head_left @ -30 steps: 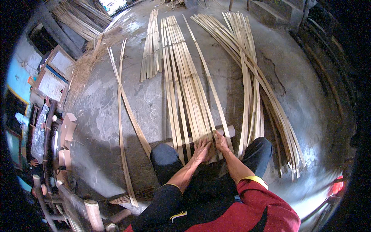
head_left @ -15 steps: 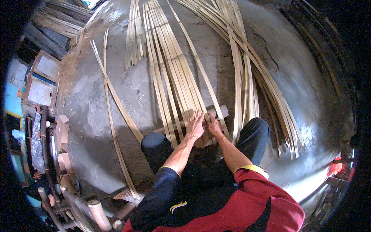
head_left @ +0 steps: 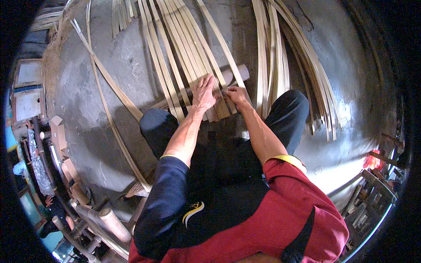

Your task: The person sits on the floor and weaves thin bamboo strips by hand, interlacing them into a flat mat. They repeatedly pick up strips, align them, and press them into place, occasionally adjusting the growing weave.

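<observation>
Squatting person on grey concrete floor (head_left: 109,79), bare patch open at left. Pale flat bamboo strips (head_left: 175,57) fanned ahead, crossing round wooden pole (head_left: 239,72). Left hand (head_left: 204,93) spread flat, pressing strip ends; right hand (head_left: 237,94) pinching strip just beside.

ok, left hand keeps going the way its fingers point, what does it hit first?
Probably the pale round pole lying crosswise under the bamboo strips. The left hand already rests flat on those strips, fingers pointing away from the body; depth is unclear.

One head-worn fisheye view — steeply downward, close over the person's lap and concrete floor (head_left: 109,65).
</observation>
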Tool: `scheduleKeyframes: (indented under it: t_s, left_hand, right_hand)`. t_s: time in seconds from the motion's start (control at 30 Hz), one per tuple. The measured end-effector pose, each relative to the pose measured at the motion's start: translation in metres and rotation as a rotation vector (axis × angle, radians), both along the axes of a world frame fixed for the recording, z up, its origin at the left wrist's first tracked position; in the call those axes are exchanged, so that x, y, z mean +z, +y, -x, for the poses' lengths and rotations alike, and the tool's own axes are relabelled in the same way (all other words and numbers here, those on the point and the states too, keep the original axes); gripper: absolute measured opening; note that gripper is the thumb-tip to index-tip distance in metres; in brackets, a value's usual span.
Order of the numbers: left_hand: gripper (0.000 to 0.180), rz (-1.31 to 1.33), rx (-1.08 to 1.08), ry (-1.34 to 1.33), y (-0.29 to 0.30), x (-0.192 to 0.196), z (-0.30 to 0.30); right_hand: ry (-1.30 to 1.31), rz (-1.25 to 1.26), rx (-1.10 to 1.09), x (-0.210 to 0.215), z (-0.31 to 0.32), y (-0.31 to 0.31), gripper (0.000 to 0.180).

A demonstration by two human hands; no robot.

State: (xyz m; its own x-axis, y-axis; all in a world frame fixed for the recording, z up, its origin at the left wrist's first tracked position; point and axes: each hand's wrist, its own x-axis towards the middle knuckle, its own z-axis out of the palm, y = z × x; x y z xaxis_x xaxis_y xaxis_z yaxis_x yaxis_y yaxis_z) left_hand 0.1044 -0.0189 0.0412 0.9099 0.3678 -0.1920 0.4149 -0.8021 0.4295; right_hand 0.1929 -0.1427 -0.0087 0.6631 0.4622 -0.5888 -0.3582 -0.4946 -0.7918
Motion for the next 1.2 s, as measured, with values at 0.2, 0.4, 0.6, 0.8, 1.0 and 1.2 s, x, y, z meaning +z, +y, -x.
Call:
scheduleKeyframes:
  t_s: [0.2,0.4,0.6,0.8,1.0,1.2]
  left_hand:
    - [0.077,-0.005,-0.021,0.055,0.003,0.010,-0.001]
    - [0.072,-0.044,-0.048,0.105,0.002,0.015,-0.003]
    - [0.068,0.001,-0.030,0.165,-0.005,0.027,-0.004]
    - [0.076,0.018,-0.027,0.123,-0.007,0.032,-0.003]
    - [0.079,-0.019,-0.052,0.248,-0.008,0.023,-0.006]
    - [0.079,-0.013,-0.077,0.291,-0.007,0.026,-0.008]
  right_hand:
    - [0.398,-0.155,-0.046,0.022,0.003,0.002,0.029]
    - [0.450,-0.186,-0.022,0.018,0.005,0.005,0.032]
    - [-0.446,0.056,-0.090,0.035,0.006,0.002,0.020]
    - [-0.823,0.299,-0.092,0.060,0.003,-0.012,0.034]
    - [-1.008,-0.003,-0.075,0.058,-0.009,0.000,0.029]
    - [-0.851,0.194,0.095,0.049,-0.010,-0.002,0.029]
